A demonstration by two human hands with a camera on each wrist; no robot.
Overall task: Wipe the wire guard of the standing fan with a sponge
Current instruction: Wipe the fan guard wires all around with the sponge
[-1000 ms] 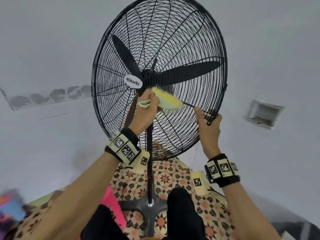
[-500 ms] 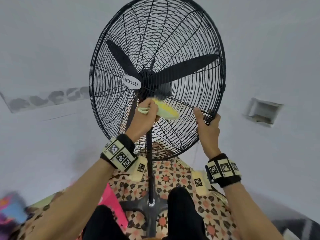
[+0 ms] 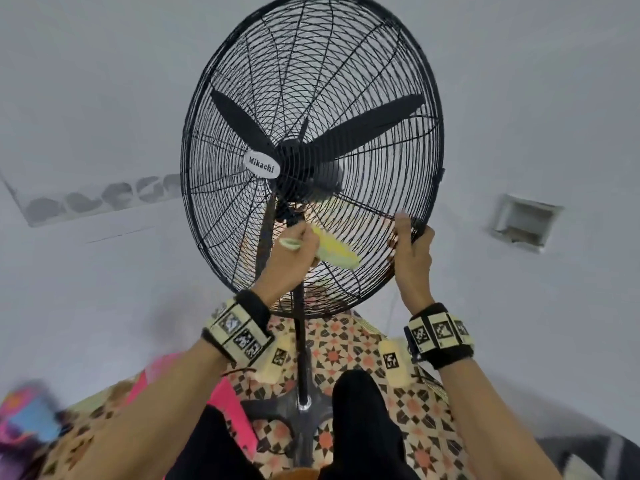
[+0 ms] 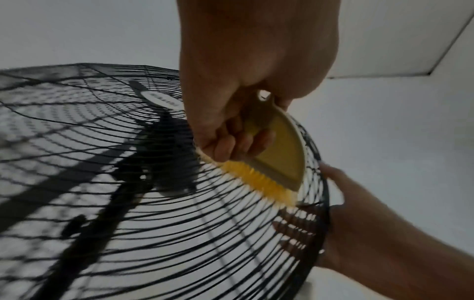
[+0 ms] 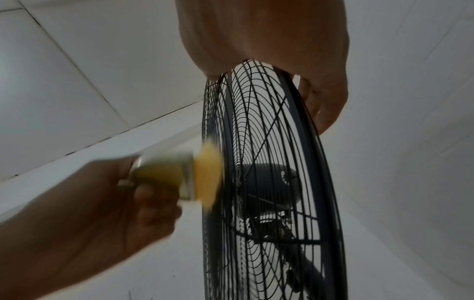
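Note:
A black standing fan with a round wire guard fills the head view. My left hand grips a yellow-green hand brush by its handle, and the yellow bristles press on the lower front of the wire guard. My right hand grips the guard's lower right rim, thumb on the front and fingers curled behind the wires. In the right wrist view the brush is blurred against the wire guard, and my right hand holds the rim above.
The fan pole runs down to a dark base on a patterned tile floor. A pink object lies at the lower left. White walls surround the fan, with a recessed box on the right.
The left hand has drawn the brush down the guard, from just under the hub toward the lower part. The right hand has kept its grip on the rim.

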